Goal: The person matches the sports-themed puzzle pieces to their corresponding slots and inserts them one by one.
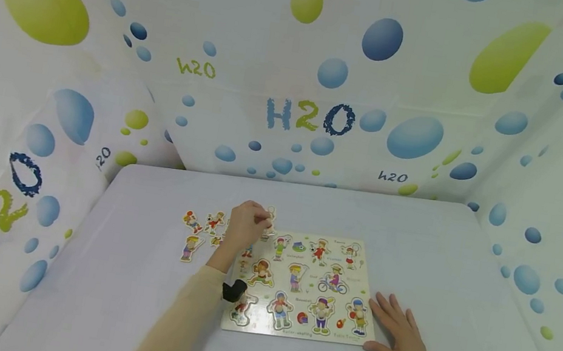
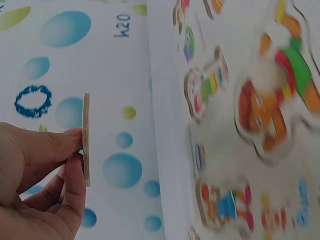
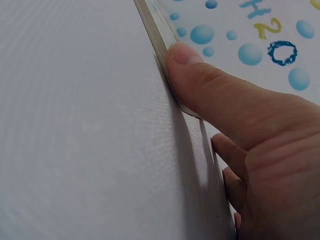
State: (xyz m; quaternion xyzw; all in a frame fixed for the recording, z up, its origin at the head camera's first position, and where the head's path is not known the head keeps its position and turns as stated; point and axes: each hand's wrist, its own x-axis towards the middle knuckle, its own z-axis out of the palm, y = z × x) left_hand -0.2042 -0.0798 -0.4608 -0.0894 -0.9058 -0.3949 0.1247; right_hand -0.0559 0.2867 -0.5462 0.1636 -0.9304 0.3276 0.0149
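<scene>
One wooden puzzle board (image 1: 290,330) lies flat on the white table (image 1: 133,275), most of its cut-outs filled with cartoon sports figures. A few loose figure pieces (image 1: 198,230) lie on the table just beyond the board's far left corner. The left hand (image 1: 247,225) hovers over that same far left corner, thumb and fingers pinching a thin wooden piece (image 2: 86,140) by its edge; the piece stands clear of the board. The left forearm, in a tan sleeve, crosses the board's left side. The right hand (image 1: 400,335) rests flat at the board's near right corner, fingers straight, its thumb (image 3: 200,80) pressed against the board's edge.
</scene>
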